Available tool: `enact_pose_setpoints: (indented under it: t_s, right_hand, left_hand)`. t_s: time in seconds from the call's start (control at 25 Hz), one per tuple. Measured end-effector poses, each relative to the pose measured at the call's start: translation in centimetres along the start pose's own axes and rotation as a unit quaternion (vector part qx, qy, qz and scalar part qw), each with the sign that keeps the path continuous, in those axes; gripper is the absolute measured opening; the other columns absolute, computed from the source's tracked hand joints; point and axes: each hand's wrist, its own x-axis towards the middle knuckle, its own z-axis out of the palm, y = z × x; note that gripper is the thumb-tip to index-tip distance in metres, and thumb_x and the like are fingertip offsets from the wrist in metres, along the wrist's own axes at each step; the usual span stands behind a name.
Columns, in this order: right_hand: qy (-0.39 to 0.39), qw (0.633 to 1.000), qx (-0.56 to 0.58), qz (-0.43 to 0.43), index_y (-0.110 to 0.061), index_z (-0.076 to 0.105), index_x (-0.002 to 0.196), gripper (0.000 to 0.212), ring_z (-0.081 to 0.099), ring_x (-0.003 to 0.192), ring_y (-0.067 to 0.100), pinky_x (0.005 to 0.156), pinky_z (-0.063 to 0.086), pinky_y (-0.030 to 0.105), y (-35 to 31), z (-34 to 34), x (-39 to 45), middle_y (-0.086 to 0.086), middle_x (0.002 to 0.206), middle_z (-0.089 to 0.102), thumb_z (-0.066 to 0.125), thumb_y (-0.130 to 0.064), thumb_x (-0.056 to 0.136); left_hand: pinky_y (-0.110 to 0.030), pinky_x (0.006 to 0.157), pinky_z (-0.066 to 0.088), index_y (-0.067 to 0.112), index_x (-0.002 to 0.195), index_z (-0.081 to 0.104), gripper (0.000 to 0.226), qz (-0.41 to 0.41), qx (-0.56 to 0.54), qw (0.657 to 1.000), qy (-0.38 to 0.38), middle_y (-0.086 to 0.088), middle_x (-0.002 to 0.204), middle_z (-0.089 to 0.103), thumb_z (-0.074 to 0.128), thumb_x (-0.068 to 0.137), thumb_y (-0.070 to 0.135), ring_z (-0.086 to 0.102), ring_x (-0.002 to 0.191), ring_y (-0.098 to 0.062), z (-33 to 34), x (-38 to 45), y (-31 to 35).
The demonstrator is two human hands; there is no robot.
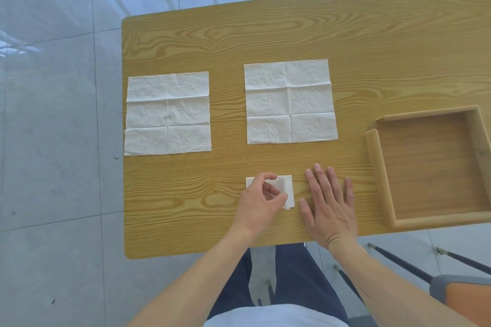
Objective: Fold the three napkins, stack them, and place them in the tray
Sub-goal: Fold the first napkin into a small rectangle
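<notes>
The left hand (261,199) is curling its fingers (268,176) over a small folded napkin (285,188) on the desk (265,34), thumb and forefinger pinching at its right edge; how firmly they are gripping it cannot be told. Just right of it, the right hand (330,204) is lying flat on the wood, its fingers spread wide and holding nothing. Beyond the left fingers, a second napkin (291,101) is lying unfolded, its creases showing. Farther left of that, well apart, a third napkin (168,113) is lying open near the desk's left edge. Right of the right hand, the wooden tray (378,175) is sitting at the near right corner, with nothing inside it.
</notes>
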Motion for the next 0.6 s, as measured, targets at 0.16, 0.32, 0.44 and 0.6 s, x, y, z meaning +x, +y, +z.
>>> enact_pose_setpoints:
  t_s: [0.16, 0.32, 0.44, 0.6]
  right_hand:
    - [0.011, 1.000, 0.002, -0.006, -0.026, 0.008, 0.158, 0.069, 0.002, 0.153, 0.021, 0.122, 0.005, 0.055, -0.1, 0.0, 0.1, -0.006, 0.167, 0.004, 0.022, -0.054, 0.097]
    - [0.030, 0.999, 0.015, -0.007, -0.024, 0.012, 0.158, 0.069, 0.004, 0.153, 0.021, 0.121, 0.008, 0.057, 0.0, 0.0, 0.2, -0.004, 0.167, 0.010, 0.027, -0.053, 0.096]
    - [0.077, 0.993, 0.061, -0.060, -0.022, 0.018, 0.157, 0.068, 0.014, 0.152, 0.026, 0.119, 0.009, 0.063, 0.2, 0.0, -0.1, 0.000, 0.165, 0.019, 0.037, -0.049, 0.097]
    - [0.070, 0.971, 0.006, -0.227, -0.025, 0.023, 0.156, 0.064, 0.019, 0.151, 0.030, 0.111, 0.017, 0.073, -0.1, 1.1, -1.9, -0.004, 0.164, 0.021, 0.038, -0.049, 0.098]
  left_hand:
    - [-0.016, 0.068, 0.050, 0.038, 0.114, 0.059, 0.036, 0.102, 0.159, 0.982, 0.024, 0.016, 0.096, 0.065, 0.062, 0.083, 0.058, 0.063, 0.083, -0.002, -0.4, -0.5, -1.1]
    - [-0.033, 0.086, 0.049, 0.021, 0.116, 0.062, 0.032, 0.369, 0.439, 0.812, 0.107, 0.000, 0.117, 0.061, 0.059, 0.092, 0.041, 0.056, 0.108, -0.019, -2.0, -1.4, -4.6]
    - [-0.047, 0.105, 0.039, 0.019, 0.133, 0.052, 0.048, 0.360, 0.511, 0.778, 0.070, -0.007, 0.140, 0.049, 0.055, 0.093, 0.044, 0.045, 0.131, -0.029, -3.3, -2.1, -6.9]
    - [-0.060, 0.114, 0.023, 0.020, 0.148, 0.040, 0.061, 0.317, 0.586, 0.745, 0.025, -0.003, 0.159, 0.033, 0.045, 0.096, 0.053, 0.028, 0.147, -0.027, -5.0, -2.8, -8.6]
